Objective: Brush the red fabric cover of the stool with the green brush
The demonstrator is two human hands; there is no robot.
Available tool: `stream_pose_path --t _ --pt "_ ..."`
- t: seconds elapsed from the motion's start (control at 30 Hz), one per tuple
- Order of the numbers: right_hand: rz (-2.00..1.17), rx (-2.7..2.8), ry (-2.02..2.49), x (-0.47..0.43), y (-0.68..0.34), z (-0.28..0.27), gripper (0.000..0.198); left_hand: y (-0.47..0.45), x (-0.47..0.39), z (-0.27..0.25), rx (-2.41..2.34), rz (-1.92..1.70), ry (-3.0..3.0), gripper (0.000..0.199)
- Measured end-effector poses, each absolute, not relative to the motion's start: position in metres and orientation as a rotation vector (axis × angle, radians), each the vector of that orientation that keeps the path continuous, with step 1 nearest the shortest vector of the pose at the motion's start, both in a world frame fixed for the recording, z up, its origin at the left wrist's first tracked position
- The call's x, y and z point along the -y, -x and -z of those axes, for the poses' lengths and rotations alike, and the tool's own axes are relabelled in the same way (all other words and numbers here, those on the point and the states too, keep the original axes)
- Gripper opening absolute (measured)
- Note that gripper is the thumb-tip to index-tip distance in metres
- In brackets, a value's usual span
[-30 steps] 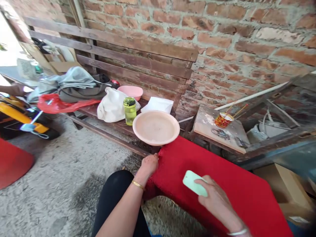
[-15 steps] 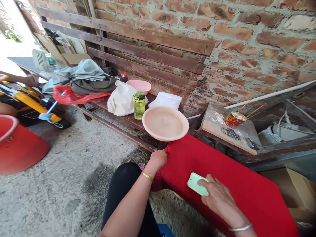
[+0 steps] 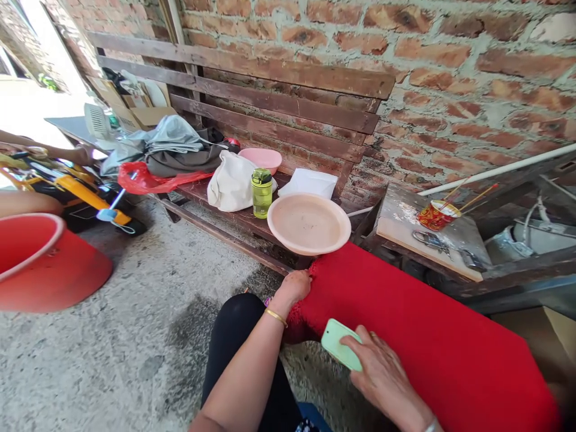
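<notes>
Green tool [image 3: 334, 341] shifted leftward; the basin [image 3: 309, 248] holds specks [image 3: 310, 227], the cup [image 3: 432, 218] sticks [image 3: 480, 197].

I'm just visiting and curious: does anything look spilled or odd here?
Pale residue is scattered on the wooden board near the patterned cup, perhaps spilled. A dark patch, possibly damp, marks the concrete floor left of the knee. Beside the left hand, the red fabric looks ragged.

A wooden bench [image 3: 288, 103] stands on a rough grey floor [image 3: 117, 360] before a brick wall [image 3: 450, 90], daylight [image 3: 27, 102] at upper left.
</notes>
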State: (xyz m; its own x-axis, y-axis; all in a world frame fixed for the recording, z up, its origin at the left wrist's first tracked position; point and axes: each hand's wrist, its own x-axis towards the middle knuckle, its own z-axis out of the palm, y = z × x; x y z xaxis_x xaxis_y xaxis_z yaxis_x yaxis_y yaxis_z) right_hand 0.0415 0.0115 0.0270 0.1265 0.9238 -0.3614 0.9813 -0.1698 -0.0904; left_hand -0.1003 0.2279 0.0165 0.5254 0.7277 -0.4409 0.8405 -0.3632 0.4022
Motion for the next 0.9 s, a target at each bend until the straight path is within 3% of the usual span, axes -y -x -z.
stream_pose_path --t 0.33,0.6,0.9 --pt "0.580 -2.058 -2.269 -0.088 0.013 -0.035 0.053 0.115 -0.235 -0.012 -1.357 0.178 -2.144 0.039" --pt "0.675 -1.804 -2.276 -0.063 -0.056 -0.045 0.060 0.127 -0.234 -0.008 -1.432 0.183 -2.113 0.036" --pt "0.627 -1.965 -2.473 -0.127 -0.024 -0.024 0.055 0.119 -0.244 0.019 -1.350 0.203 -2.197 0.039"
